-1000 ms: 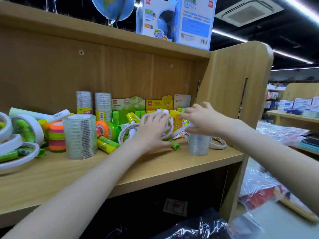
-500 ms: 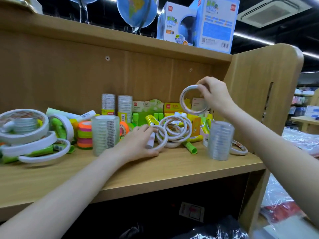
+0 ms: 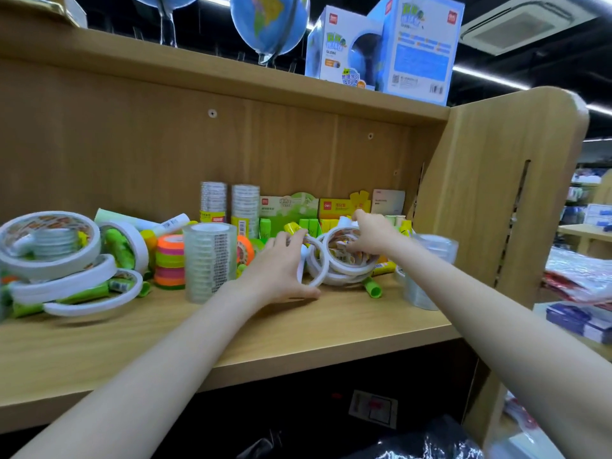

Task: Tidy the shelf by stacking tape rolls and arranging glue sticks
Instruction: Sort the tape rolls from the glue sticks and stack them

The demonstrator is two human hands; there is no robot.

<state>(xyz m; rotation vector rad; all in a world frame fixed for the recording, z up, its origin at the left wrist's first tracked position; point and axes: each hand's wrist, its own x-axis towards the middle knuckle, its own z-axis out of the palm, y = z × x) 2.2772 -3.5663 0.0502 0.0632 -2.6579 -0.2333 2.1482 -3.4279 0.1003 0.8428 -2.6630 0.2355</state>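
Note:
A pile of thin white tape rolls [image 3: 334,271] lies mid-shelf. My right hand [image 3: 372,231] rests on top of it, fingers pinching the uppermost white roll. My left hand [image 3: 281,270] cups the pile's left side, thumb on the shelf board [image 3: 298,329]. Green and yellow glue sticks [image 3: 372,288] lie scattered under and behind the pile. A clear tape stack [image 3: 210,260] stands left of my left hand, another [image 3: 427,270] right of my right arm.
Wide white tape rolls [image 3: 49,246] with glue sticks through them heap at the far left. A neon tape stack [image 3: 169,261], two tall clear stacks [image 3: 228,205] and glue-stick boxes [image 3: 288,207] line the back. The shelf's side panel [image 3: 496,193] closes the right.
My right hand, which held a white roll up in the air, has come down and set it on the pile. My left hand has shifted right against the pile.

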